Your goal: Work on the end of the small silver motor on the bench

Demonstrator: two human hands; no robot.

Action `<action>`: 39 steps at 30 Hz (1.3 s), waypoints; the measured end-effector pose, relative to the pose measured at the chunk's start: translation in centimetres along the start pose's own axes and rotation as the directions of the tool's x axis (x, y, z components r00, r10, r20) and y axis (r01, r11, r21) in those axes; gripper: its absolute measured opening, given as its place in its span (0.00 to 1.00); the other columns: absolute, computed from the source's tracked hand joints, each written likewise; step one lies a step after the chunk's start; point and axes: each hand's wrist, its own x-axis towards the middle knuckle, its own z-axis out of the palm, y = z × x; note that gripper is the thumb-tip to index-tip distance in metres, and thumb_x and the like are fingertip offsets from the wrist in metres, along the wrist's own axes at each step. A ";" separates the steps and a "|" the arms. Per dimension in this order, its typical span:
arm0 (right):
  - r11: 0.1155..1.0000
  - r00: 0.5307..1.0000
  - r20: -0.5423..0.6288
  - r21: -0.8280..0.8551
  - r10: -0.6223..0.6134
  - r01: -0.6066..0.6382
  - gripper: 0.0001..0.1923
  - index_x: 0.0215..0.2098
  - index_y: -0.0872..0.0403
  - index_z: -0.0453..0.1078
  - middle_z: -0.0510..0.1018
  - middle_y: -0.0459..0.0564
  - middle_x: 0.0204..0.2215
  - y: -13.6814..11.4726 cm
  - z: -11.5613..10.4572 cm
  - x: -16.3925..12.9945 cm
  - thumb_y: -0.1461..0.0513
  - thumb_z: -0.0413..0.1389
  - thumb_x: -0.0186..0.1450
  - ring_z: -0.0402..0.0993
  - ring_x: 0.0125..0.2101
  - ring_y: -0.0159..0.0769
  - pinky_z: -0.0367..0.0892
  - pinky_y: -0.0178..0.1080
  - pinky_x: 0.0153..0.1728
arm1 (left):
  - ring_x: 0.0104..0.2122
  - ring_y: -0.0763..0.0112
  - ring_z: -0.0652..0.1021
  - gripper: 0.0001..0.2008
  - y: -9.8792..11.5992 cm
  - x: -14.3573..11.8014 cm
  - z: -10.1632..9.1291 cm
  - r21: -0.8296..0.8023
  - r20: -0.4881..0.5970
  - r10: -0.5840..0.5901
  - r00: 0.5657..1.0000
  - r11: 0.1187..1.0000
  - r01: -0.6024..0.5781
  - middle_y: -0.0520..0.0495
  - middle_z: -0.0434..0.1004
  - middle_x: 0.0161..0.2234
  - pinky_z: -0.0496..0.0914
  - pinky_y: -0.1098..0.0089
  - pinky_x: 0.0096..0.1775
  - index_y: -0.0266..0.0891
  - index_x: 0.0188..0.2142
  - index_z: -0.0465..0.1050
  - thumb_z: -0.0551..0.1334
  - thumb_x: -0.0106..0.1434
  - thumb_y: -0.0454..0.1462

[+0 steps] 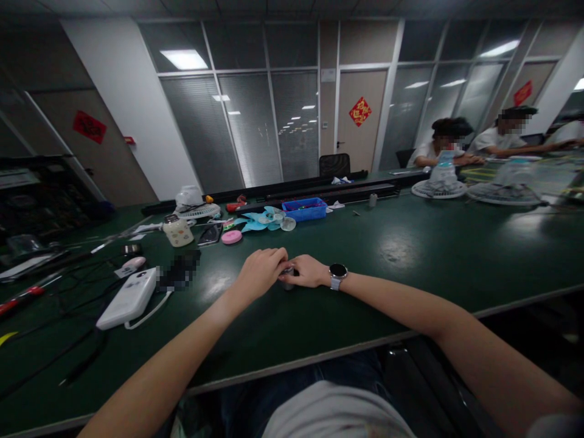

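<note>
Both of my hands meet over the near part of the green table [356, 310]. Between them is a small grey, metallic-looking cylindrical part [287, 283], mostly covered by my fingers. My left hand [263, 267] is closed, its bent fingers reaching over the top of the part. From the other side my right hand [309, 271], with a watch [337, 271] on the wrist, pinches the same part between thumb and fingers. The exact kind of part cannot be made out.
A blue bin [305, 210], turquoise fan blades [262, 220] and a pink round piece [232, 237] lie beyond my hands. Leftward are a cream jar [177, 231], a white power bank [130, 298] and cables. Fan assemblies [440, 187] and people sit far right.
</note>
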 end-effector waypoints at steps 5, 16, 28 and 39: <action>1.000 1.000 0.001 0.007 -0.002 0.002 0.26 0.34 0.58 0.73 0.76 0.50 0.27 0.1 0.0 0.0 0.45 0.47 0.69 0.67 0.25 0.32 0.53 0.34 0.27 | 0.34 0.63 0.77 0.06 0.0 0.0 0.0 0.002 -0.007 0.004 1.000 1.000 -0.004 0.47 0.77 0.35 0.62 0.67 0.34 0.39 0.37 0.67 0.55 0.70 0.37; 1.000 1.000 -0.007 -0.003 0.008 -0.008 0.23 0.32 0.59 0.74 0.77 0.52 0.28 0.1 0.1 0.0 0.48 0.50 0.68 0.69 0.26 0.33 0.55 0.34 0.29 | 0.36 0.62 0.77 0.07 0.6 -0.1 0.5 0.026 -0.020 0.007 1.000 1.000 -0.007 0.47 0.76 0.37 0.64 0.66 0.36 0.39 0.39 0.68 0.53 0.71 0.38; 0.999 0.999 -0.025 -0.040 0.032 -0.033 0.20 0.26 0.59 0.72 0.75 0.49 0.22 0.1 0.3 0.3 0.51 0.55 0.64 0.64 0.22 0.31 0.53 0.34 0.26 | 0.35 0.63 0.77 0.08 1.2 -0.3 1.0 0.027 0.008 -0.042 0.999 0.999 0.042 0.46 0.76 0.39 0.65 0.67 0.37 0.40 0.43 0.66 0.49 0.72 0.38; 0.995 0.999 -0.041 -0.088 0.036 -0.039 0.20 0.27 0.59 0.73 0.75 0.48 0.22 -0.5 -0.2 0.2 0.51 0.55 0.64 0.63 0.20 0.29 0.53 0.33 0.25 | 0.32 0.64 0.78 0.07 1.5 -0.3 0.6 -0.050 -0.001 -0.098 0.995 0.994 0.098 0.47 0.78 0.35 0.65 0.69 0.33 0.41 0.40 0.66 0.51 0.71 0.38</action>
